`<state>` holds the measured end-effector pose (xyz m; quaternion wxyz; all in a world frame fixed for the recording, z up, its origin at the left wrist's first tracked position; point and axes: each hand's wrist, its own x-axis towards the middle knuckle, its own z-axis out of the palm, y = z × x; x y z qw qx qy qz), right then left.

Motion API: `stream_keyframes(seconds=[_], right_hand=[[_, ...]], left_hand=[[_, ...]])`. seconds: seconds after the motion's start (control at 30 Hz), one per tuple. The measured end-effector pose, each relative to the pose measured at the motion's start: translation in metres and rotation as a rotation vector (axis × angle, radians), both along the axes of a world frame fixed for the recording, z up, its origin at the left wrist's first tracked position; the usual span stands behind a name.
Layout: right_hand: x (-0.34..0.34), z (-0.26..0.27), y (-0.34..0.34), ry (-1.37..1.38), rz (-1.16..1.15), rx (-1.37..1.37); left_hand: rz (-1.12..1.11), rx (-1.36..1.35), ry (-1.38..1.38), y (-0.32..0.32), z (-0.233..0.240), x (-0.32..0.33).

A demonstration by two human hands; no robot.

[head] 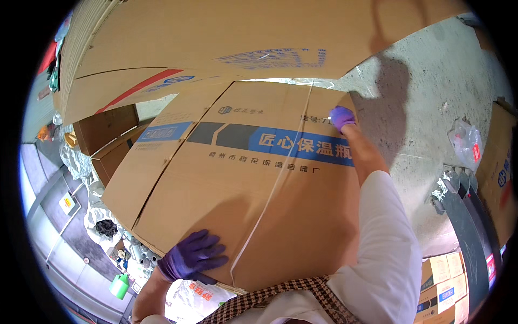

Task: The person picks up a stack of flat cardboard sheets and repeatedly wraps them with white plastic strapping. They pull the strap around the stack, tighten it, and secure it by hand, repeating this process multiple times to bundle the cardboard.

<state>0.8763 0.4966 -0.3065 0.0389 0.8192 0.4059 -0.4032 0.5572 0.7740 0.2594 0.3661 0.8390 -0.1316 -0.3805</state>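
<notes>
A bundle of flattened cardboard cartons with blue and grey printed bands lies before me. A white strap runs lengthwise over its top sheet. My left hand, in a purple glove, rests on the near left edge of the bundle with its fingers spread. Farther out, my right hand, also gloved in purple, is curled on the top sheet close to the right edge. A small bright spot shows at its fingertips; whether the hand holds something there cannot be made out.
Beyond the bundle stands a large stack of flat cartons. Open brown boxes are at the left. On the concrete floor to the right lies a clear plastic bag. Printed boxes are stacked at lower right, beside a dark metal frame.
</notes>
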Motion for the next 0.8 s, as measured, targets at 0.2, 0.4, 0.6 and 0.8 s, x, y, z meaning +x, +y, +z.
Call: stream_keyframes(seconds=[0.2,0.4,0.6,0.8], right_hand=[[-0.023,0.044,-0.024,0.201,0.015,0.578],[0.019,0.025,-0.042,-0.001,-0.005,0.007],[0.017,-0.021,-0.067,-0.025,-0.177,-0.005],[-0.004,0.040,-0.068,0.020,-0.295,0.244]], left_hand=[[0.004,0.006,-0.024,0.000,-0.001,-0.009],[0.027,-0.010,-0.019,0.000,-0.007,-0.008],[0.068,-0.010,-0.057,0.003,-0.012,0.000],[0.051,0.059,-0.112,-0.004,-0.006,-0.007]])
